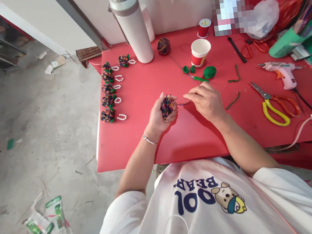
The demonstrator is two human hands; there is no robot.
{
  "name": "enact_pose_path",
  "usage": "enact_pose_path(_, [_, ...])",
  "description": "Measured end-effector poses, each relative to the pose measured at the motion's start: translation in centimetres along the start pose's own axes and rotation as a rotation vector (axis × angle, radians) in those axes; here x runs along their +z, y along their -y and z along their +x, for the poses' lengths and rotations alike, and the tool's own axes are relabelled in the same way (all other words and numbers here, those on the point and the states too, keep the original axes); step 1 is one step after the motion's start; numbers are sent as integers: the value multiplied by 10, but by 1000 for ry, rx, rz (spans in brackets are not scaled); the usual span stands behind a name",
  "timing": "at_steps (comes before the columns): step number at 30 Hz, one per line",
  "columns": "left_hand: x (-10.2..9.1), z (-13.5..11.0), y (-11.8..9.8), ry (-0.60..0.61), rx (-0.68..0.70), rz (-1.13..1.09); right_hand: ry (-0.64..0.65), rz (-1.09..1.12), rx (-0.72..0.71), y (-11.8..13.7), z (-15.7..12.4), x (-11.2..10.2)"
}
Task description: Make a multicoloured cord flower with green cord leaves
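My left hand [160, 114] is closed around a multicoloured crocheted yarn flower [167, 107], held above the red table. A dark strand of yarn [183, 103] runs from the flower to my right hand [206, 100], whose fingertips pinch its end. Just beyond the right hand lies a green-handled crochet hook [199, 79], close to a green yarn ball [210, 72] and two small green crocheted pieces [189, 69]. At the table's left edge sit several finished-looking yarn flowers [107, 115] with loops of white beads [122, 117] beside them.
A tall white bottle [134, 27], a multicoloured yarn ball [163, 46] and a paper cup [200, 51] stand toward the back. Yellow-and-orange-handled scissors [271, 103], a pink glue gun [281, 73] with its cord and a green pen holder [286, 43] occupy the right side of the red table [137, 146].
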State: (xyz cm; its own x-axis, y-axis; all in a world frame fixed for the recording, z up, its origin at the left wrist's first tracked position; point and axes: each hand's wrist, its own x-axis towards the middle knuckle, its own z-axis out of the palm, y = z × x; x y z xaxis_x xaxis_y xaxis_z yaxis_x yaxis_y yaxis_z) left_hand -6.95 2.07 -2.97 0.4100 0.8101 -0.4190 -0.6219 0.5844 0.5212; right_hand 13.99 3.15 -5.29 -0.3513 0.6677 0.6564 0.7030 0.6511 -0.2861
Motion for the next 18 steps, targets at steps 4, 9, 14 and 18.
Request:
enact_pose_path(4, [1,-1,0,15,-4,23,-3,11,-16,-1,0,1])
enact_pose_path(9, [2,-1,1,23,-6,29,-10,34,-34,-2,0,2])
enact_pose_path(14, [4,-2,1,11,-59,11,17,72,-26,-2,-1,4])
enact_pose_path(18, [4,-2,-1,22,-110,16,27,90,-36,-4,-1,3])
